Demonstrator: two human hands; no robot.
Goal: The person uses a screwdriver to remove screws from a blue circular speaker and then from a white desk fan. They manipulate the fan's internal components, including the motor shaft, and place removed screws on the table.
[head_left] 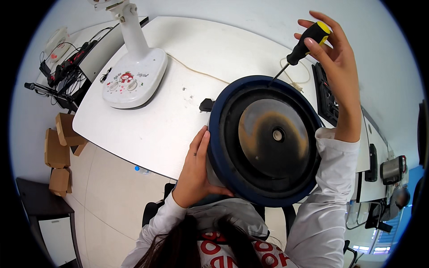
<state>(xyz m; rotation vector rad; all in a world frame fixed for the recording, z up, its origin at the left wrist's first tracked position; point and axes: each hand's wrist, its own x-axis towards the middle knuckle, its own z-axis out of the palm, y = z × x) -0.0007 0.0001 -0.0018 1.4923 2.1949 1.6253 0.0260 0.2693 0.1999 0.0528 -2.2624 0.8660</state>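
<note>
A round rice cooker (216, 129) with a dark blue rim sits tilted toward me at the table's near edge, no inner pot in it. Inside it is a heating plate (254, 129) with brownish scorch marks and a small round centre piece. My left hand (195, 172) holds the cooker's left side, fingers along the wall and thumb under the near edge. In my right hand (335, 56) is a screwdriver (308, 42) with a black and yellow handle, gripped between thumb and fingers. Its thin shaft slants down to the far inner rim; I cannot tell what the tip touches.
A white fan base (135, 82) with knobs stands on the white table (196, 40) at the far left, its cord running behind the cooker. A black plug-like piece (206, 105) lies beside the cooker. A black keyboard (325, 94) lies right. Cardboard boxes (57, 147) stand on the floor left.
</note>
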